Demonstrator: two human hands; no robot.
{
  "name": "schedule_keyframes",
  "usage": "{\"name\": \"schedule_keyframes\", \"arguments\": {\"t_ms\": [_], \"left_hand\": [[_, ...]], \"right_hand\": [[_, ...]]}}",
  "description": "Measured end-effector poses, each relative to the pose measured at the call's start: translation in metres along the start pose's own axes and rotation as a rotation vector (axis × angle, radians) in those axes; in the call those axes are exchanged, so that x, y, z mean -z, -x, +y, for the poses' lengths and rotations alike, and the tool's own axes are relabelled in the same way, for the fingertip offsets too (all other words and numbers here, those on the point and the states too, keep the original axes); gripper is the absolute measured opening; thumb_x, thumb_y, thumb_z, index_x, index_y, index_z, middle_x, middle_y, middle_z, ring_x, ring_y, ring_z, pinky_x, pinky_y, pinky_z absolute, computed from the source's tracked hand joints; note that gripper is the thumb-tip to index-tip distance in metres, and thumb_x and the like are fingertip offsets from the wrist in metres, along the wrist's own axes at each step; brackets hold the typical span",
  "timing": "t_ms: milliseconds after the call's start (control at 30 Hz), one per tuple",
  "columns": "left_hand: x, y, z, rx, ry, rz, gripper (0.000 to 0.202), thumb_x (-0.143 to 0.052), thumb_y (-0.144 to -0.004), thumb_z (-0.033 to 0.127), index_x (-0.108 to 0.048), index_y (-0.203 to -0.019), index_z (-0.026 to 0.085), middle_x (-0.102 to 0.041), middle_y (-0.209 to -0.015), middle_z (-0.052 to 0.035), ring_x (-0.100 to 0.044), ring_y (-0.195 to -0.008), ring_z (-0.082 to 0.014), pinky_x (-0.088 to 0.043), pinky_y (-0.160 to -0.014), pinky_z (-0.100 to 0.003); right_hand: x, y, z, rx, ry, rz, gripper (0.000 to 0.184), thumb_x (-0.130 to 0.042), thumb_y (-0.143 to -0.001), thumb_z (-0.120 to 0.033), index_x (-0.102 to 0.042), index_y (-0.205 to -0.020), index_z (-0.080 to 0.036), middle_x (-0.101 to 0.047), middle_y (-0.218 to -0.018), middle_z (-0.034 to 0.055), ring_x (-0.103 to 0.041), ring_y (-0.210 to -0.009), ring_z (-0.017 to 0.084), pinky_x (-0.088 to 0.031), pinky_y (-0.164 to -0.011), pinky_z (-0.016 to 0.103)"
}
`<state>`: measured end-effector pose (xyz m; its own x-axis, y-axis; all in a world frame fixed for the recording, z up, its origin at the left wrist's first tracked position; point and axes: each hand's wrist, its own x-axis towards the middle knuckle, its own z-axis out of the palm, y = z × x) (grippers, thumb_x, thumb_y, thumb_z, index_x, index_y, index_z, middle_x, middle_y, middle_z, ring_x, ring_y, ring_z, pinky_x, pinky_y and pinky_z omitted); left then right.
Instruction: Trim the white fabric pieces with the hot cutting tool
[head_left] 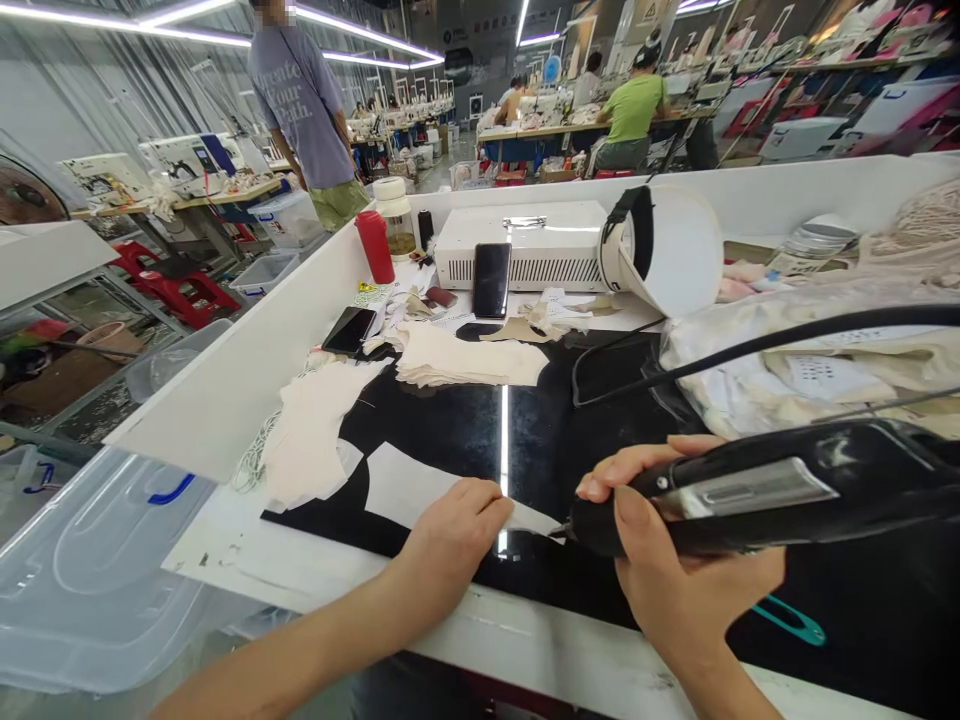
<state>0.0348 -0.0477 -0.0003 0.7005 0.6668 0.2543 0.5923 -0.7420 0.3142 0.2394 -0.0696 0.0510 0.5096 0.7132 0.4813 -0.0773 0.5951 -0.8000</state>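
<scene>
My right hand (675, 580) is wrapped round a black corded handheld power tool (765, 490) with a silver plate on its side. Its thin pointed tip meets the right end of a white cut fabric piece (409, 485) on the black glossy work surface (450, 430). My left hand (457, 525) presses that piece down, fingers together and bent, their tips partly hidden. Behind lies a stack of cream fabric pieces (469, 358). Another cream stack (315, 425) lies to the left.
Two phones, one upright (491, 281) and one flat (349, 330), a red bottle (375, 247) and a white vented box (525, 245) stand at the back. A lamp with a white shade (679, 245) and bagged fabric (825, 360) are right. A teal tool (795, 620) lies near my right wrist.
</scene>
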Motion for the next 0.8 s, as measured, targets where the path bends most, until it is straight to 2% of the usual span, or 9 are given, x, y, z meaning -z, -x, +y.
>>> {"name": "schedule_keyframes", "arguments": {"t_ms": [167,267,300,400,500,600,800], "left_hand": [[0.002,0.003,0.002,-0.010,-0.060,-0.021,0.024,-0.059,-0.112,-0.002,-0.070,-0.116,0.019,-0.077,-0.118,-0.0053,-0.077,-0.106,-0.0206,-0.068,-0.094,-0.031],[0.001,0.003,0.008,-0.063,-0.166,-0.030,0.003,-0.070,-0.116,0.015,-0.069,-0.115,0.018,-0.074,-0.107,-0.0041,-0.075,-0.097,-0.0215,-0.068,-0.087,-0.032],[-0.001,0.003,0.011,-0.092,-0.206,-0.026,0.009,-0.074,-0.116,0.024,-0.069,-0.117,0.017,-0.073,-0.104,-0.0042,-0.075,-0.095,-0.0224,-0.068,-0.085,-0.033],[-0.007,0.003,0.018,-0.148,-0.296,0.032,0.044,-0.082,-0.110,0.052,-0.070,-0.126,0.013,-0.073,-0.102,-0.0061,-0.075,-0.095,-0.0260,-0.068,-0.086,-0.038],[-0.013,0.003,0.022,-0.152,-0.322,0.123,0.064,-0.080,-0.105,0.069,-0.072,-0.133,0.012,-0.077,-0.109,-0.0101,-0.076,-0.100,-0.0287,-0.068,-0.091,-0.040],[-0.017,0.005,0.024,-0.149,-0.338,0.181,0.068,-0.079,-0.103,0.074,-0.074,-0.133,0.013,-0.080,-0.114,-0.0123,-0.077,-0.105,-0.0299,-0.067,-0.094,-0.040],[-0.021,0.005,0.025,-0.161,-0.347,0.220,0.072,-0.082,-0.100,0.074,-0.076,-0.133,0.010,-0.081,-0.113,-0.0141,-0.077,-0.107,-0.0312,-0.067,-0.095,-0.041]], "right_hand": [[0.001,0.002,-0.001,-0.012,-0.011,0.003,0.043,-0.101,-0.092,-0.026,-0.072,-0.124,-0.027,-0.081,-0.085,-0.0031,-0.075,-0.064,0.015,-0.066,-0.061,0.027],[0.002,0.004,-0.001,-0.023,-0.001,0.002,0.043,-0.102,-0.091,-0.026,-0.072,-0.122,-0.026,-0.081,-0.085,-0.0030,-0.075,-0.065,0.015,-0.067,-0.064,0.027],[0.002,0.004,-0.001,-0.021,0.002,0.004,0.043,-0.102,-0.091,-0.027,-0.073,-0.122,-0.026,-0.081,-0.084,-0.0029,-0.075,-0.066,0.015,-0.068,-0.065,0.028],[0.002,0.005,-0.002,-0.022,0.000,0.011,0.043,-0.103,-0.090,-0.028,-0.073,-0.121,-0.026,-0.081,-0.083,-0.0027,-0.077,-0.068,0.016,-0.069,-0.068,0.029],[0.002,0.005,-0.004,-0.032,-0.011,0.013,0.043,-0.103,-0.090,-0.029,-0.073,-0.121,-0.026,-0.080,-0.083,-0.0030,-0.077,-0.068,0.016,-0.070,-0.068,0.030],[0.000,0.001,-0.004,-0.036,-0.018,0.006,0.042,-0.102,-0.091,-0.029,-0.073,-0.120,-0.027,-0.080,-0.083,-0.0040,-0.077,-0.066,0.016,-0.070,-0.067,0.030],[-0.013,-0.014,0.008,-0.021,-0.037,0.026,0.042,-0.101,-0.092,-0.034,-0.071,-0.121,-0.028,-0.077,-0.082,-0.0066,-0.074,-0.063,0.016,-0.068,-0.067,0.033]]}}
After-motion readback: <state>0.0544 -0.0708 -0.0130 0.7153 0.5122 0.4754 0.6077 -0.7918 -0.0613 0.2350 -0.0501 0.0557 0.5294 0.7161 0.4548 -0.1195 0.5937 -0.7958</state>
